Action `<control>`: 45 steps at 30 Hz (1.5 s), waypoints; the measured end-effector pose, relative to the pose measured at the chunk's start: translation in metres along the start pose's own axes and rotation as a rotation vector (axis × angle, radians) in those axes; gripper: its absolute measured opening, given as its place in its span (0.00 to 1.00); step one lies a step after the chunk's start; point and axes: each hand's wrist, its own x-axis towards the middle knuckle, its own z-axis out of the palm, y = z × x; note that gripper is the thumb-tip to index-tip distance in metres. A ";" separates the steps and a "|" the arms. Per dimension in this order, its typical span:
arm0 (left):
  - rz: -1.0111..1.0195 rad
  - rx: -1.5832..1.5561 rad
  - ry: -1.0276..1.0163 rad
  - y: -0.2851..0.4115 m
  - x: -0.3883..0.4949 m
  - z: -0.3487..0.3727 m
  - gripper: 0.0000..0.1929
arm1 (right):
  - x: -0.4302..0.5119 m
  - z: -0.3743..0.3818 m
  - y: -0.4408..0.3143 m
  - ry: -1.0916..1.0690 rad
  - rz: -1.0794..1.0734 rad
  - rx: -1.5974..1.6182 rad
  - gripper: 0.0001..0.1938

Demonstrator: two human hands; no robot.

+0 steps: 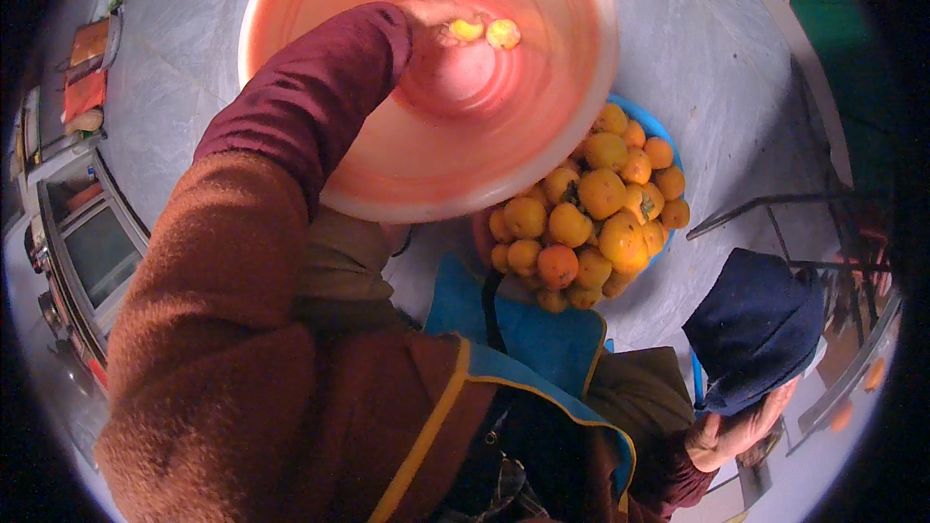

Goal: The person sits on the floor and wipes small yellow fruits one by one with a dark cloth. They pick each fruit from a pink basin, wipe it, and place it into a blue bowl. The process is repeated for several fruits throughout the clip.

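My left hand (433, 16) reaches down into a large orange-pink plastic basin (443, 181). Its fingers are around a small yellow-orange fruit (466, 30), which looks like a persimmon. Just right of it, a second fruit (503, 34) rests low in the basin. At the lower right, my right hand (741, 430) is against the lower edge of a dark navy cloth item (759, 330). Some of its fingertips are hidden, and whether it grips the cloth is unclear. Below the basin's right rim, a heap of persimmons (601, 192) fills a blue-rimmed container (678, 160).
A dark metal frame (755, 207) stands at the right, near a green surface (835, 36). Glass-fronted furniture (102, 250) lines the left side. A blue, yellow-edged garment flap (523, 334) hangs before me, close to the persimmon heap. The floor (697, 73) is grey.
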 end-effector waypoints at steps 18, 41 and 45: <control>0.045 0.610 0.144 -0.009 0.030 0.012 0.27 | -0.003 -0.002 0.006 -0.005 0.008 -0.022 0.53; 0.151 0.903 0.100 -0.006 0.047 0.050 0.26 | -0.004 -0.006 0.013 -0.061 -0.061 -0.157 0.51; 0.179 0.693 0.014 -0.002 0.032 0.039 0.21 | -0.001 -0.010 0.011 -0.094 -0.046 -0.167 0.50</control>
